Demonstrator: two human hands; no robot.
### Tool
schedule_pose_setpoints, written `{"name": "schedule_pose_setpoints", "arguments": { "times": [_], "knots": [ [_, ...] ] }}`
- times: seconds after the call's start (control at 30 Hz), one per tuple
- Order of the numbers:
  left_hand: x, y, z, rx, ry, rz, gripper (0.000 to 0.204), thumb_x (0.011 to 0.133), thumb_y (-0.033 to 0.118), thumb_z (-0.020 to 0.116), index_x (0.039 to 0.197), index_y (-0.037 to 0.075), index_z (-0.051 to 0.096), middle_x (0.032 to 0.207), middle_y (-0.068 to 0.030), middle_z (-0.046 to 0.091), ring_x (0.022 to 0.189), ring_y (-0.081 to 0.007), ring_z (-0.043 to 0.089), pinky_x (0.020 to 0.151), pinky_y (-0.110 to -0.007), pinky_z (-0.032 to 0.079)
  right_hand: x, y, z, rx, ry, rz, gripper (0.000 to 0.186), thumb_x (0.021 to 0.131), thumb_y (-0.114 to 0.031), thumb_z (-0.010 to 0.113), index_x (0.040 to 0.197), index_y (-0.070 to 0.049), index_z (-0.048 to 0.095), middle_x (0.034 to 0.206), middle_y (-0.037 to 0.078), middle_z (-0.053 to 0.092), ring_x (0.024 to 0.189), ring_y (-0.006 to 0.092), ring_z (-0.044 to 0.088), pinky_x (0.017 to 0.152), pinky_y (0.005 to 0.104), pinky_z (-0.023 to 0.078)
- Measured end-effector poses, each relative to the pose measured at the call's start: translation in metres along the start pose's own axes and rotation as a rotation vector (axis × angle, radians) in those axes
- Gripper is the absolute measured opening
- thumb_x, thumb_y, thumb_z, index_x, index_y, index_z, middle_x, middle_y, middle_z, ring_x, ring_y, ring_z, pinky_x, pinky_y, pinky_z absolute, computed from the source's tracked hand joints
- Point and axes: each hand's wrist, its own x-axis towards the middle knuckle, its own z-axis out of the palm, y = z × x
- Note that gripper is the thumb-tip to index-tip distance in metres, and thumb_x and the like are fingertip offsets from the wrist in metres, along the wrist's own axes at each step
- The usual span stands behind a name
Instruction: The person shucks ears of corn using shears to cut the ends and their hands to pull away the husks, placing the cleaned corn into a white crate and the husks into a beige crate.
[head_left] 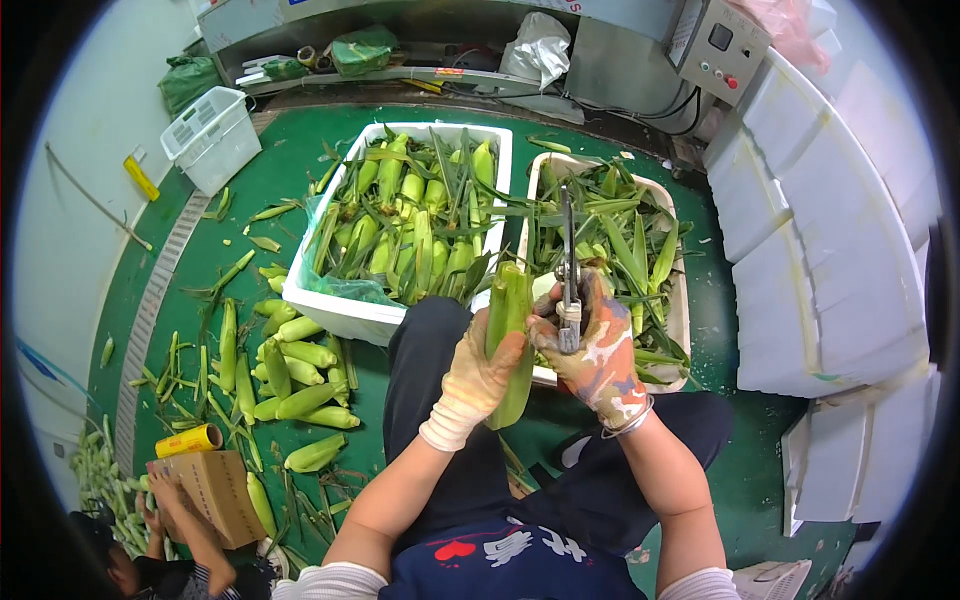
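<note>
Dead center of the frame, left hand (478,372) fingers wrap 1 green corn ear (512,310), right hand (600,350) fingers grasp a metal tool (570,270). Looks partway done: tidier ears (308,402) lie left, leafier ones (390,178) fill the white box (345,314) up top.

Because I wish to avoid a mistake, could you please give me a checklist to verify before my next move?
1. Left hand has a hold on the corn ear: ok.
2. Right hand grips the metal tool: ok.
3. Both hands gloved: ok.
4. Metal tool apart from the left hand: ok.
5. Metal tool sharp: cannot tell.
6. Floor free of litter: not ok, loose ears lie at the left.
</note>
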Motion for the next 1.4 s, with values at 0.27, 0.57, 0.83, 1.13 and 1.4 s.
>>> {"name": "schedule_pose_setpoints", "arguments": {
  "times": [0.27, 0.57, 0.83, 1.13, 1.4],
  "knots": [
    [-0.003, 0.002, -0.007, -0.345, -0.145, -0.150, 0.063, 0.089, 0.049, 0.060, 0.127, 0.000, 0.049, 0.108, -0.0042, 0.060, 0.095, -0.0125, 0.055, 0.087, -0.026, 0.044, -0.010, 0.007, 0.001, 0.600, 0.027, 0.336, 0.026, 0.079, 0.004, 0.065, 0.100, -0.004, 0.051, 0.085, 0.004, 0.062, 0.074, 0.0103, 0.061, 0.066, 0.0248, 0.051],
    [0.009, 0.015, 0.011, -0.080, -0.077, 0.001, 0.071, 0.079, 0.049, 0.072, 0.125, 0.000, 0.050, 0.104, -0.0071, 0.062, 0.089, -0.0152, 0.059, 0.080, -0.027, 0.048, -0.016, 0.019, 0.000, 0.659, 0.089, 0.289, 0.023, 0.082, 0.001, 0.065, 0.102, -0.005, 0.054, 0.084, 0.000, 0.057, 0.072, 0.0072, 0.054, 0.064, 0.0223, 0.046],
    [0.107, -0.001, -0.100, -0.711, 0.528, 0.015, 0.042, 0.073, 0.033, 0.078, 0.096, 0.005, 0.057, 0.083, -0.0103, 0.064, 0.074, -0.0248, 0.064, 0.073, -0.042, 0.055, -0.049, 0.053, -0.057, 1.312, -0.061, 0.650, 0.025, 0.084, -0.006, 0.064, 0.106, -0.009, 0.052, 0.078, 0.000, 0.053, 0.062, 0.0098, 0.050, 0.049, 0.0232, 0.040],
    [0.041, -0.028, -0.327, 0.196, 1.074, -0.076, 0.044, 0.079, 0.040, 0.068, 0.084, -0.004, 0.064, 0.074, -0.0144, 0.065, 0.058, -0.0193, 0.059, 0.055, -0.032, 0.047, 0.003, 0.185, -0.107, 0.027, 0.451, 0.352, 0.023, 0.082, -0.009, 0.069, 0.097, -0.006, 0.052, 0.090, 0.001, 0.058, 0.079, 0.0125, 0.056, 0.069, 0.0269, 0.048],
    [-0.081, -0.169, -0.491, 1.392, 0.776, -0.780, 0.028, 0.089, 0.024, 0.050, 0.088, 0.000, 0.065, 0.090, -0.0226, 0.066, 0.086, -0.0358, 0.063, 0.075, -0.046, 0.049, 0.002, 0.200, -0.059, -0.159, -0.002, 0.537, 0.030, 0.073, -0.006, 0.071, 0.094, -0.005, 0.050, 0.081, 0.006, 0.061, 0.072, 0.0187, 0.062, 0.065, 0.0313, 0.051]
  ]
}}
